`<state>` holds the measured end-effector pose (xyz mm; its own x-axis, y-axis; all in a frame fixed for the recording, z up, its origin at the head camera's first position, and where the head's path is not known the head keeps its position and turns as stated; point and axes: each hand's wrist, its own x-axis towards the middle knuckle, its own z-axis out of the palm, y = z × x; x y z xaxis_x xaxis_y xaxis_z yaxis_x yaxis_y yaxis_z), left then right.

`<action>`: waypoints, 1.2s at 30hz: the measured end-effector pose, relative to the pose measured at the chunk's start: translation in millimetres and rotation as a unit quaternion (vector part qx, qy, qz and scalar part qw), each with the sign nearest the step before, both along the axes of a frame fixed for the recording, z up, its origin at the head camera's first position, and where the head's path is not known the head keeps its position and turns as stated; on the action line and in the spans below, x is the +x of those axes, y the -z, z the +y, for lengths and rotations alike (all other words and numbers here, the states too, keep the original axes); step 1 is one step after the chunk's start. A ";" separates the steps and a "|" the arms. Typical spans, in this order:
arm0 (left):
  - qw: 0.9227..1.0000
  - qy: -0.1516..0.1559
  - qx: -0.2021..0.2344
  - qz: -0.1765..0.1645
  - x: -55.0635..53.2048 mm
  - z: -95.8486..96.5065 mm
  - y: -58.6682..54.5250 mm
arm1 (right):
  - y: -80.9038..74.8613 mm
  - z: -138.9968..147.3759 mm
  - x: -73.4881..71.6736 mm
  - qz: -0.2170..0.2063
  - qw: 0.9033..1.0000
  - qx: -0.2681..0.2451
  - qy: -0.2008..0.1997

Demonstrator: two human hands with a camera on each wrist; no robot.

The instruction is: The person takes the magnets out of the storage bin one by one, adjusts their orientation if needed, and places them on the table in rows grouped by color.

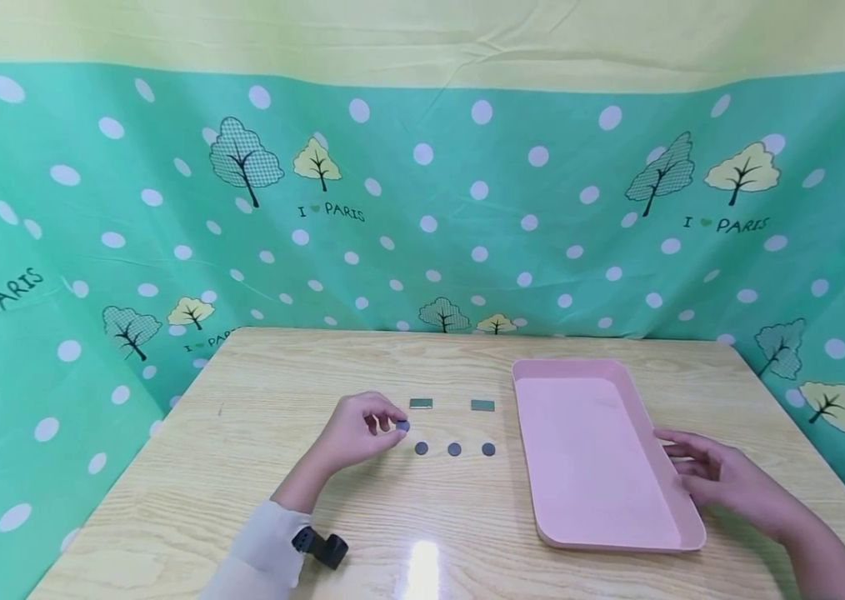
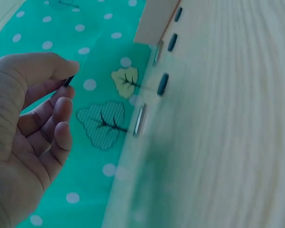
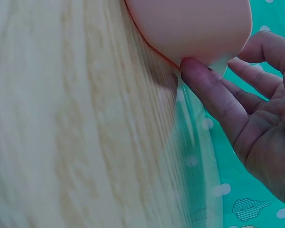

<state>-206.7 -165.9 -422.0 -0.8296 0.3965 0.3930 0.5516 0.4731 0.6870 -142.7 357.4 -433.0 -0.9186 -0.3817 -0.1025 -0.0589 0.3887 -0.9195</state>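
My left hand [image 1: 362, 429] pinches a small dark disc [image 1: 403, 426] between thumb and forefinger. In the left wrist view the held disc [image 2: 69, 80] shows edge-on at the fingertips. Just right of that hand, a row of three like discs [image 1: 454, 449] lies on the table. Behind the row are two small green rectangular pieces, one on the left [image 1: 421, 403] and one on the right [image 1: 482, 406]. My right hand [image 1: 726, 479] touches the outer right wall of a shallow pink tray [image 1: 640, 400], its fingers loosely extended along it. The right wrist view shows the thumb against the tray's side.
The light wood table [image 1: 317, 358] carries everything. A green dotted cloth [image 1: 392, 208] hangs behind it and at both sides. A black strap device [image 1: 321, 546] sits on the left wrist. Inside the pink tray only its bare floor shows.
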 end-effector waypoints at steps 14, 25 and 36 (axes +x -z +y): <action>0.995 -0.014 -0.046 -0.088 2.6 -30.6 20.2 | -0.7 -1.2 0.4 -0.003 1.000 0.010 0.008; 0.990 0.003 -0.080 -0.115 -1.4 -32.4 27.3 | -0.2 1.2 -0.5 -0.005 1.000 -0.002 -0.004; 0.991 0.000 -0.104 -0.088 -3.5 -29.4 33.6 | 1.4 3.5 -1.2 0.005 1.000 -0.019 -0.015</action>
